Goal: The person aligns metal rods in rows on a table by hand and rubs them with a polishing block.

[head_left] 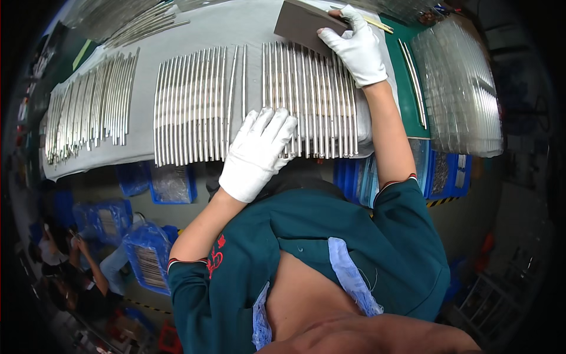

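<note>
Metal rods: close-set row on the tabletop, in front of the person, long axes running away from the body.
Left hand: nearer the rods' close ends, palm down over the left edge, fingers extended, no grasp visible from here.
Brown plate: at the rods' far ends, slanted.
Right hand: grasping the plate's right side.
Second row: just left, roughly parallel.

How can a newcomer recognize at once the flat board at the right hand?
Find the pale grey, cloth-covered table. At the far ends of its rightmost large group of metal rods, the gloved right hand grips the board. It is rectangular and plain grey-brown, a broad flat piece beside thin, shiny rods.
</note>
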Available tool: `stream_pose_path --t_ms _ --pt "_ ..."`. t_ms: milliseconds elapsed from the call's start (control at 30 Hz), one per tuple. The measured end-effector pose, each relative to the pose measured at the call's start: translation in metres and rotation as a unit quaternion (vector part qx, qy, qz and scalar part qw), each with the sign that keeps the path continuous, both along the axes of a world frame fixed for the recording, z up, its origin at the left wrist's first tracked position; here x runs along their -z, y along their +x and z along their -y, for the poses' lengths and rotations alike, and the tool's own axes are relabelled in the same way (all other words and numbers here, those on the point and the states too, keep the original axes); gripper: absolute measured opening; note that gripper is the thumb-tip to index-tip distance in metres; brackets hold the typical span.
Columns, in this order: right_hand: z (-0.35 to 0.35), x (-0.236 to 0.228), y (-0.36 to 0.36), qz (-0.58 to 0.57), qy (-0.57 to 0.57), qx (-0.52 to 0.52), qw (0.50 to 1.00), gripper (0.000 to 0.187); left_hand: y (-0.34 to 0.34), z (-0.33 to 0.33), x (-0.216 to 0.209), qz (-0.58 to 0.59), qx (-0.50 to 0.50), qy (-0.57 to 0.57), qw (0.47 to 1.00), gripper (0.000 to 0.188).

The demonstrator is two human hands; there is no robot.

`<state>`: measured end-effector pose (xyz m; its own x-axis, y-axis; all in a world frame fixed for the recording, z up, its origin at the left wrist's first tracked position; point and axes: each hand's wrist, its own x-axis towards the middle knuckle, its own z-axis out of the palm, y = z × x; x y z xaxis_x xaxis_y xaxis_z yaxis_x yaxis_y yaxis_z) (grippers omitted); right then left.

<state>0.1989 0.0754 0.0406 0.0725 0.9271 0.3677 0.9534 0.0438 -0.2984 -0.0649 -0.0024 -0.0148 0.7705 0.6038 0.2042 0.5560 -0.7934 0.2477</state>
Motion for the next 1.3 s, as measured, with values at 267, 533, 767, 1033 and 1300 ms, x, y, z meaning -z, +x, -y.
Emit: stream_pose_path --t_ms 267,533,767,1033,1300 --pt "0.023 0.025 0.004 -0.156 -0.030 -0.111 0.981 0.059 -0.002 0.000 0.007 0.066 0.016 0.012 0.998 0.067" --pt "0.057 -0.001 -0.011 -0.332 -0.242 -0.260 0.874 0.048 0.001 -0.001 0.007 0.113 0.027 0.022 0.993 0.062" --pt "0.059 -0.013 0.007 -0.449 -0.295 -0.216 0.816 0.047 0.004 0.000 0.003 0.118 0.010 0.016 0.993 0.065" --pt "0.058 -0.002 0.002 -0.425 -0.264 -0.228 0.835 0.049 0.005 0.000 0.002 0.142 0.015 0.008 0.990 0.063" --pt "0.059 0.000 -0.006 -0.380 -0.250 -0.228 0.861 0.047 0.006 -0.001 0.004 0.138 0.004 0.030 0.990 0.063"
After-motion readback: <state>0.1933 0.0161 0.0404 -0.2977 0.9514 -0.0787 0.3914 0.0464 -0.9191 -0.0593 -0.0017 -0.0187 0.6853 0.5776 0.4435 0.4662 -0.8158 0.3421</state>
